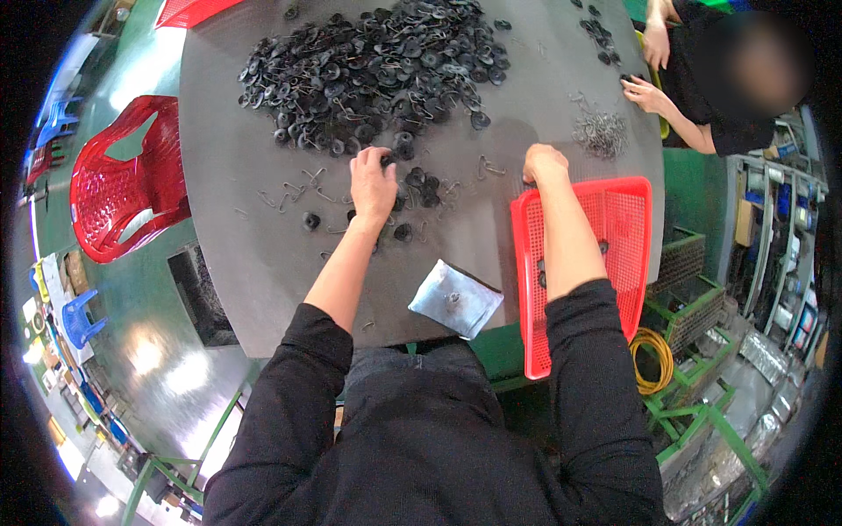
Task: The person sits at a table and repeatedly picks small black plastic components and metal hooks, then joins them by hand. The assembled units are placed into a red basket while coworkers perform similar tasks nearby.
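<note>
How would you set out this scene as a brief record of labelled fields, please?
Left hand: at a small black round piece; grip unclear
Right hand: curled near the far left corner of the red mesh plastic basket; grip hidden
Main pile: black round pieces, heaped on the grey tabletop
Metal: small silvery metal pieces, heaped toward the right
Near edge: flat pale-blue packet
Co-worker: hands at far right

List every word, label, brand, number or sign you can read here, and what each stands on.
None can be read.
Black pieces, red basket, pale blue item: no lettering can be made out.
Shelf goods at the right: too small and blurred to tell whether they carry labels.
</note>
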`<state>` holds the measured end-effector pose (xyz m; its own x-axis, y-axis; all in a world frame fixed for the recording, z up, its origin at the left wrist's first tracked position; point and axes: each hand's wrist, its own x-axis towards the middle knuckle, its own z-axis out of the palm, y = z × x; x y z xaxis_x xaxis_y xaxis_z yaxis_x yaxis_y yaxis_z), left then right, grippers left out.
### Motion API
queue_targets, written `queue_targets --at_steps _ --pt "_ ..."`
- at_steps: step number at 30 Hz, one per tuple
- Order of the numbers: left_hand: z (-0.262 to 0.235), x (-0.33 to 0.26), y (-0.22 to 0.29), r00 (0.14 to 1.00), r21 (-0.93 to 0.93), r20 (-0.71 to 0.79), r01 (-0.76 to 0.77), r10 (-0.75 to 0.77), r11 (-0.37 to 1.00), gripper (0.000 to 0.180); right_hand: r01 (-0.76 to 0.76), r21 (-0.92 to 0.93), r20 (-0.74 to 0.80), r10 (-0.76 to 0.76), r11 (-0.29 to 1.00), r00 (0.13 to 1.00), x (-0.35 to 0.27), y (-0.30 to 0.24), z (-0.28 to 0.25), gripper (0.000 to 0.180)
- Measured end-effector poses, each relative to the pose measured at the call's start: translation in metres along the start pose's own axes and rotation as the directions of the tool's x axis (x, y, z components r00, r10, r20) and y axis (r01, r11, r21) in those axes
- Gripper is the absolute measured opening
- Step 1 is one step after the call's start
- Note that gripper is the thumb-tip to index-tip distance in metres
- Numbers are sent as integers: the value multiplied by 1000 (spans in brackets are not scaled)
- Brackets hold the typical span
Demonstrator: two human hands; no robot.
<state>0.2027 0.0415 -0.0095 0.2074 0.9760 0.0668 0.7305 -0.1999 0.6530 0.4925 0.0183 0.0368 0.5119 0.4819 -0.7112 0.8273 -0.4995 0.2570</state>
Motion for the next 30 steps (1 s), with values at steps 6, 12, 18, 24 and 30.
queue_targets --at_steps 6,12,18,24,30 --pt "25 23 16 998 248 2 -58 60 967 50 23 -3 106 -23 1000 994 16 -10 7 29" --pt "35 31 20 974 60 190 -133 120 989 35 171 714 89 -331 679 939 15 -28 4 24" --pt "20 0 14 962 -2 222 -159 156 987 33 -51 988 -82 -767 -148 637 -18 -89 -4 19" --pt "4 -45 -22 963 -221 258 -15 73 975 29 604 409 -299 -525 684 797 -40 -183 23 47" --pt "-58 -50 -58 662 -704 660 710 -356 13 15 631 230 -267 -576 741 773 -54 -197 41 41"
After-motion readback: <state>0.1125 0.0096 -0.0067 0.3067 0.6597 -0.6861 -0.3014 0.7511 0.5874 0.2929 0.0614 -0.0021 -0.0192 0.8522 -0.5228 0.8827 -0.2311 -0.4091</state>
